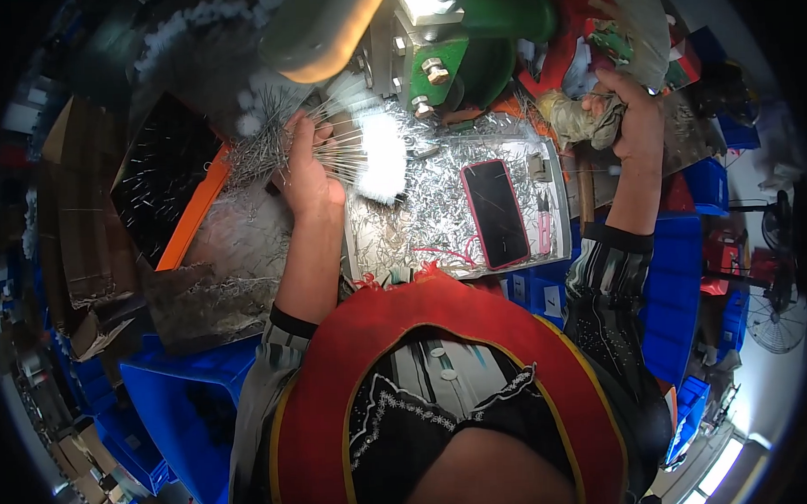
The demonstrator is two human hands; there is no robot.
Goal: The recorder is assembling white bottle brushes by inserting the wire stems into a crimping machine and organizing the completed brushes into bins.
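Two hands busy here: left hand (307,171) is clamped on a fanned bunch of thin wire brushes (364,151) with white tufts, over the scrap-littered metal worktop (438,220). Right hand (634,111) grips a rag-wrapped lever (581,117). A smartphone (495,213) lies between them.

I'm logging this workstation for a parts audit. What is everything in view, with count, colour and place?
bundle of wire brushes: one fanned bundle, thin metal stems with white fluffy tips, in the left hand.
phone: one, black screen, pink-red case, flat on the tray.
metal tray: one, silver, centre, littered with metal scraps.
green machine: one, green with bolts, top centre.
cloth-wrapped handle: one, grey-beige, top right, gripped by the right hand.
blue bins: several, blue, low left and right.
cardboard box: one, dark inside with an orange edge, left.
fan: one, far right.
left hand: holds the bundle.
right hand: on the handle.
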